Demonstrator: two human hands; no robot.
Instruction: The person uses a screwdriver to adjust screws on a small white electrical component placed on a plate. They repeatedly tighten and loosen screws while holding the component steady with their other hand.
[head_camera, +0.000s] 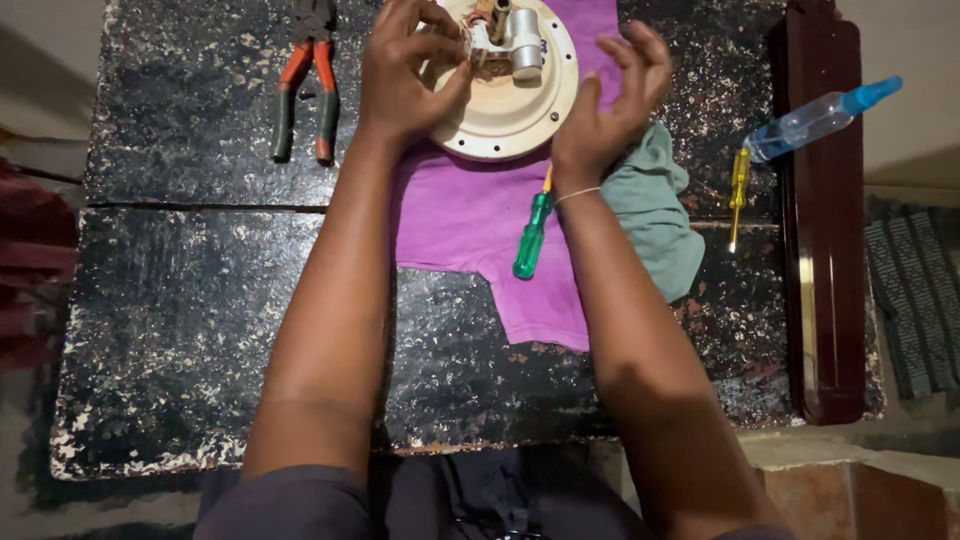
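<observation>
Left hand (405, 75) on cream round plate (510, 95), purple cloth (470, 220) beneath.

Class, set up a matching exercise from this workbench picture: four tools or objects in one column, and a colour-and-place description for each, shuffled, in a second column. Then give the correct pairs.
Column 1
1. pliers
2. green screwdriver
3. yellow screwdriver
4. spray bottle

Column 2
A. clear with a blue top, lying on the dark wooden rail at the right
B. handle resting on the purple cloth beside the right wrist
C. red and green handles, left of the left hand
D. on the black table just below the bottle

Pairs: 1-C, 2-B, 3-D, 4-A
</observation>
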